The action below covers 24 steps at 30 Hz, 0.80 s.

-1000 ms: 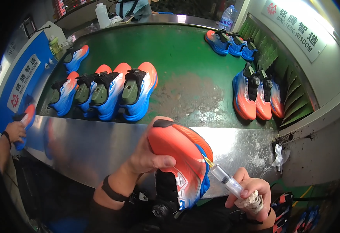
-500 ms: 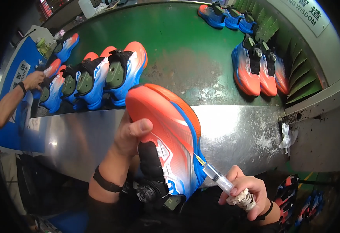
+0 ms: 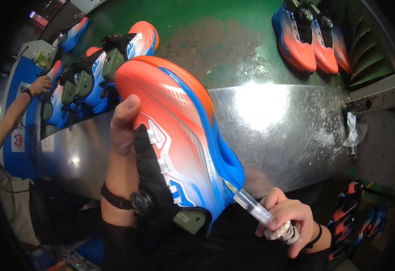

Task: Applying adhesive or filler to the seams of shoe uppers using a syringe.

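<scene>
A running shoe (image 3: pixel 168 106), coral at the toe fading through white to blue, is tilted up in front of me with its side toward me. Its toe end is gripped by my left hand (image 3: pixel 125 119), thumb on the upper, other fingers hidden behind it. A dark green shoe last (image 3: pixel 190 220) shows in the collar, beside a black round dial (image 3: pixel 142 203). My right hand (image 3: pixel 290 219) is closed around a clear syringe (image 3: pixel 254 208) with whitish wrapping at its plunger end. The needle's tip meets the line between upper and blue sole near the heel.
Several similar shoes (image 3: pixel 141 43) stand in a row at the left on the green conveyor belt (image 3: pixel 215 49). More shoes (image 3: pixel 296 45) stand at the right. A metal ledge (image 3: pixel 274 131) runs along the belt. Another person's hand (image 3: pixel 40 85) touches a shoe at the far left.
The held shoe has shifted left and up, and now looks larger. The needle's tip has moved along the sole line from the midfoot toward the heel. My view has also shifted.
</scene>
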Tool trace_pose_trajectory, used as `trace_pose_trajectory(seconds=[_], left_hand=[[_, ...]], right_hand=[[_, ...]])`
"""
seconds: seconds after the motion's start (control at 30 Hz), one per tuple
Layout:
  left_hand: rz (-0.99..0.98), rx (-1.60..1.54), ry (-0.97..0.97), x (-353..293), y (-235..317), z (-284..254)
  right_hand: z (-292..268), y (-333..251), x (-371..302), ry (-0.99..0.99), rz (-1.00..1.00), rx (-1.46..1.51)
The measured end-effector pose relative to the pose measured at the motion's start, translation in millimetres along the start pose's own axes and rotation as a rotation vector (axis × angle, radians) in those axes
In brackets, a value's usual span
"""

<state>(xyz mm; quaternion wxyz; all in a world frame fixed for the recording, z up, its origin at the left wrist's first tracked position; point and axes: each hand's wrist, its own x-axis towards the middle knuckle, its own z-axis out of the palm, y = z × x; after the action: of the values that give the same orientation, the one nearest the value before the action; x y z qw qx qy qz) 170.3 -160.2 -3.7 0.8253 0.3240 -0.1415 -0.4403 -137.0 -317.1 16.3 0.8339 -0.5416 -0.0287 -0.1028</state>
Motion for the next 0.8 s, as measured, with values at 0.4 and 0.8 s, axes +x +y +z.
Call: trace_pose_trajectory(seconds=[0.4,0.8], left_hand=[[-0.010,0.117,0.250,-22.2,20.2,-16.9],[-0.075,0.705,0.299,-91.8,46.9,-58.2]], right_hand=[[-11.0,14.5,-21.7,-0.001,-0.036,-0.065],[-5.9,26.6,-11.9,0.009,-0.123,-0.285]])
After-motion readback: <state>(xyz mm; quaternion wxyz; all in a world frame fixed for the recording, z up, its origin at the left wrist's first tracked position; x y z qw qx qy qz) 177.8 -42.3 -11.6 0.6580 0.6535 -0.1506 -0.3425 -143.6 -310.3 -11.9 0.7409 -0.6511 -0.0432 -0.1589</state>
